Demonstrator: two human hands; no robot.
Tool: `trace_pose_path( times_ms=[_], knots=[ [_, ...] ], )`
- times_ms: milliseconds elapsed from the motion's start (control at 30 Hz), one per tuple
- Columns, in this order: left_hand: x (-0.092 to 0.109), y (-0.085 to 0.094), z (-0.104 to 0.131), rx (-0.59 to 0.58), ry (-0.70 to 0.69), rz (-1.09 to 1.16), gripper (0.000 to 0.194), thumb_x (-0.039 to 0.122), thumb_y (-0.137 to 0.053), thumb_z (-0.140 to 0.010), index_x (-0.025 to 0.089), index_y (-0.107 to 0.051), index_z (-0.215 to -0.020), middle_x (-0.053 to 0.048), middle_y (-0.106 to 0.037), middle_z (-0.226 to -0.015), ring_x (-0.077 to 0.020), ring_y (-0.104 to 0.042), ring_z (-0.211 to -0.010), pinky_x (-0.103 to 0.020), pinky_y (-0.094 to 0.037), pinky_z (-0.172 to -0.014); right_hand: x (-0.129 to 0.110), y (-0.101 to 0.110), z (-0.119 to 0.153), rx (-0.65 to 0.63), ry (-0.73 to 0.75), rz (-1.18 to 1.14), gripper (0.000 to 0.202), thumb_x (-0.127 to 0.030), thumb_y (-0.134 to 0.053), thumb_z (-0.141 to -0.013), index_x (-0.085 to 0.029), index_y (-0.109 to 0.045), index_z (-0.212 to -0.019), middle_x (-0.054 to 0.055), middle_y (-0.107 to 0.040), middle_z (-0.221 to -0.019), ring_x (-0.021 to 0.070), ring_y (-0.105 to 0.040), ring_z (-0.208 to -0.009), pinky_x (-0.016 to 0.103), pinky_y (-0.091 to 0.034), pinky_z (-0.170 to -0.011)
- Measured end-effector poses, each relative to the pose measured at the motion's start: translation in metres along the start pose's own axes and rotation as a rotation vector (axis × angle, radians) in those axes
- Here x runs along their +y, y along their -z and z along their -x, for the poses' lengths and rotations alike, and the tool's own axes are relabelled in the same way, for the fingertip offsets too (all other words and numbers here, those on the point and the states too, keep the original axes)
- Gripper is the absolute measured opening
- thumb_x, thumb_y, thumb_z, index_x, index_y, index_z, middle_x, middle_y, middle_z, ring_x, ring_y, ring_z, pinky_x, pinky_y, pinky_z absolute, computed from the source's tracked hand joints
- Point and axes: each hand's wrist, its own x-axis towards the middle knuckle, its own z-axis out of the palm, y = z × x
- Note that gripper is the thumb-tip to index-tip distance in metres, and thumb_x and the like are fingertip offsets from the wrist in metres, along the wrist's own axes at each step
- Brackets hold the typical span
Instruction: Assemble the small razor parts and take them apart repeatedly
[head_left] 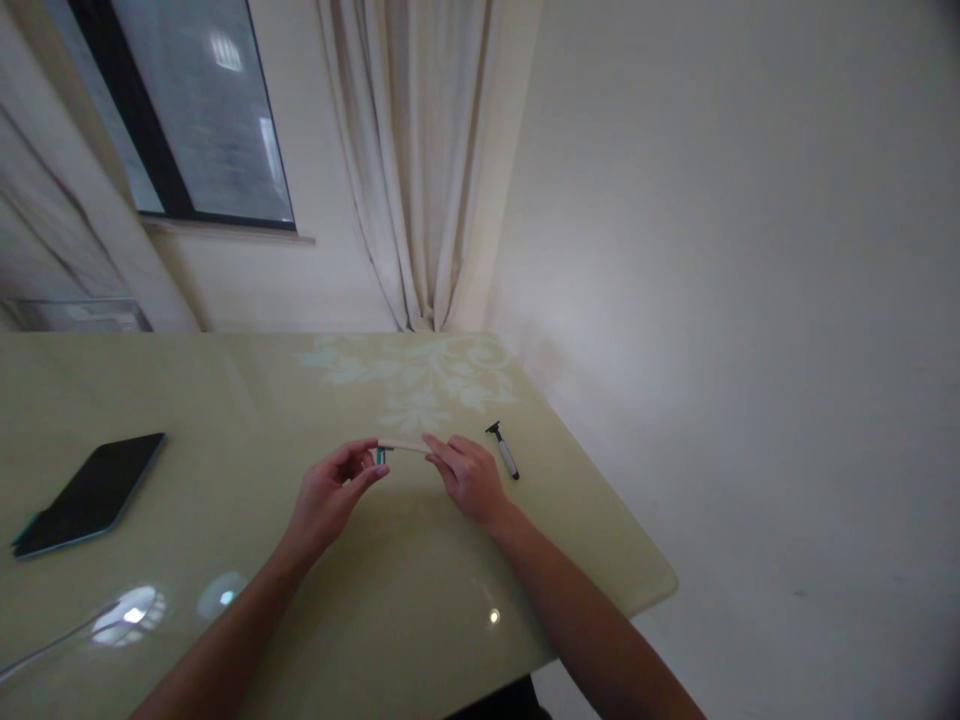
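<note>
Above the table, both hands hold a slim razor with a pale beige handle, lying almost level between them. My left hand is closed round its left end, thumb and fingers at the small dark and teal head. The handle's other end is pinched between the thumb and fingers of my right hand. A second razor, black with a grey handle, lies on the tabletop just right of my right hand, not touched.
A dark tablet-like slab lies at the left of the glossy pale-green table. A thin cable runs in at the lower left. A wall borders the table's right side; curtains and a window are behind.
</note>
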Motion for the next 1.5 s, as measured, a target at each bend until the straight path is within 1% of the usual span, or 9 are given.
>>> trace_pose_path(
  times_ms=[200,333,500,633,800,967,1100,1233,1500],
  knots=[
    [0.0002,0.0007,0.0002,0.002,-0.001,0.007,0.042,0.044,-0.080,-0.076,0.019,-0.072,-0.110,0.002,-0.062,-0.075,-0.0128,-0.058,-0.067,-0.024,-0.048,-0.064,0.0005,0.0007,0.0015,-0.011,0.060,-0.016,0.040,-0.041,-0.047,-0.107,-0.024,-0.065,-0.138,0.003,-0.061,-0.079,0.0160,-0.056,-0.075,0.026,-0.042,-0.072],
    [0.0009,-0.0002,0.0004,-0.006,0.010,0.017,0.041,0.044,-0.080,-0.076,0.019,-0.073,-0.108,0.003,-0.060,-0.073,-0.0120,-0.056,-0.064,-0.023,-0.046,-0.060,0.0014,0.0001,0.0017,0.027,-0.031,0.027,0.038,-0.039,-0.049,-0.107,-0.023,-0.066,-0.137,0.004,-0.061,-0.079,0.0164,-0.057,-0.077,0.026,-0.042,-0.071],
    [-0.0002,0.0004,0.0003,0.001,0.016,0.052,0.042,0.044,-0.081,-0.076,0.020,-0.073,-0.110,0.003,-0.060,-0.075,-0.0123,-0.057,-0.067,-0.024,-0.047,-0.063,-0.0006,-0.0025,0.0031,-0.020,0.029,0.005,0.039,-0.039,-0.049,-0.107,-0.024,-0.064,-0.139,0.004,-0.061,-0.080,0.0165,-0.057,-0.077,0.027,-0.043,-0.073],
    [-0.0012,0.0014,-0.0002,-0.005,0.015,0.053,0.041,0.043,-0.080,-0.076,0.019,-0.073,-0.109,0.003,-0.060,-0.075,-0.0120,-0.057,-0.066,-0.023,-0.046,-0.063,-0.0004,-0.0023,0.0031,-0.003,-0.053,0.041,0.039,-0.039,-0.048,-0.107,-0.024,-0.065,-0.138,0.005,-0.062,-0.083,0.0169,-0.057,-0.080,0.026,-0.044,-0.074],
    [-0.0025,0.0016,0.0005,0.003,0.012,0.024,0.043,0.044,-0.080,-0.077,0.020,-0.072,-0.111,0.003,-0.060,-0.075,-0.0127,-0.057,-0.067,-0.024,-0.047,-0.064,-0.0034,-0.0009,0.0034,-0.020,0.028,0.039,0.040,-0.038,-0.049,-0.107,-0.025,-0.062,-0.142,0.004,-0.061,-0.082,0.0165,-0.056,-0.079,0.027,-0.044,-0.075],
    [-0.0015,0.0021,0.0005,0.013,0.008,0.037,0.042,0.045,-0.079,-0.078,0.020,-0.072,-0.111,0.002,-0.060,-0.077,-0.0129,-0.057,-0.068,-0.024,-0.047,-0.064,-0.0022,-0.0010,0.0038,0.037,-0.043,0.080,0.039,-0.038,-0.049,-0.107,-0.023,-0.064,-0.139,0.005,-0.062,-0.082,0.0175,-0.056,-0.079,0.028,-0.043,-0.074],
    [0.0017,0.0018,-0.0001,0.022,0.012,0.031,0.044,0.045,-0.081,-0.075,0.020,-0.072,-0.111,0.003,-0.060,-0.075,-0.0128,-0.056,-0.066,-0.024,-0.046,-0.063,-0.0024,-0.0018,0.0051,0.003,0.022,0.039,0.039,-0.038,-0.049,-0.107,-0.025,-0.063,-0.141,0.004,-0.061,-0.081,0.0170,-0.056,-0.078,0.028,-0.043,-0.073],
    [0.0031,0.0013,-0.0005,0.032,0.014,0.033,0.043,0.045,-0.081,-0.075,0.019,-0.073,-0.109,0.003,-0.059,-0.072,-0.0124,-0.055,-0.065,-0.024,-0.045,-0.062,-0.0023,-0.0024,0.0046,0.022,-0.037,0.052,0.038,-0.038,-0.050,-0.107,-0.024,-0.064,-0.140,0.005,-0.061,-0.082,0.0167,-0.056,-0.079,0.027,-0.044,-0.074],
    [0.0017,0.0004,0.0003,0.013,0.010,0.043,0.042,0.042,-0.080,-0.076,0.019,-0.072,-0.110,0.003,-0.059,-0.075,-0.0122,-0.056,-0.067,-0.024,-0.046,-0.064,-0.0008,-0.0041,0.0044,0.019,-0.010,0.054,0.039,-0.037,-0.049,-0.107,-0.023,-0.063,-0.141,0.005,-0.060,-0.082,0.0172,-0.055,-0.079,0.028,-0.044,-0.075]
  ],
)
